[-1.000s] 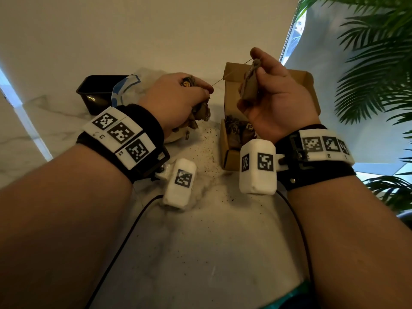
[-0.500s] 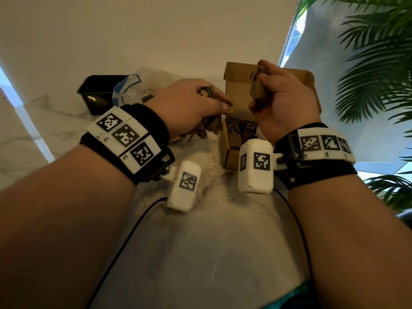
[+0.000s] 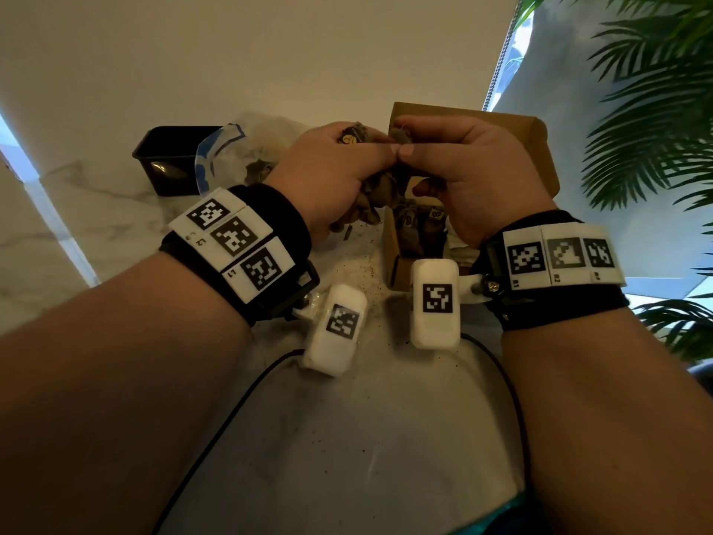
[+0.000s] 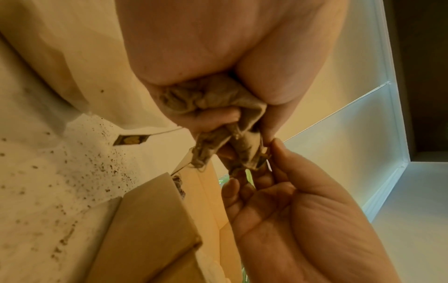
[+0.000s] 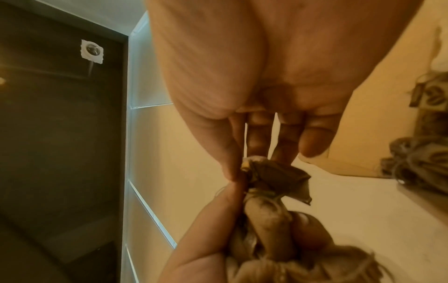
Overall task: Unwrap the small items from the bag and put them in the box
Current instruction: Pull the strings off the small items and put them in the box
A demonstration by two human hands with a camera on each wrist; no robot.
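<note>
My left hand grips a bunch of small brown tea bags just left of the open cardboard box. My right hand meets it thumb to thumb and pinches the top of one tea bag in the bunch. In the left wrist view the crumpled bags bulge from my fist, and a dark paper tag hangs from a thread. Several tea bags lie inside the box. The clear plastic bag lies behind my left hand.
A black tub stands at the back left, beside the plastic bag. Dark crumbs are scattered on the white marble counter in front of the box. A palm plant fills the right side.
My right hand has come down and left from its raised position, where it pulled a thread taut. Both hands now touch over the bunch, in front of the box.
</note>
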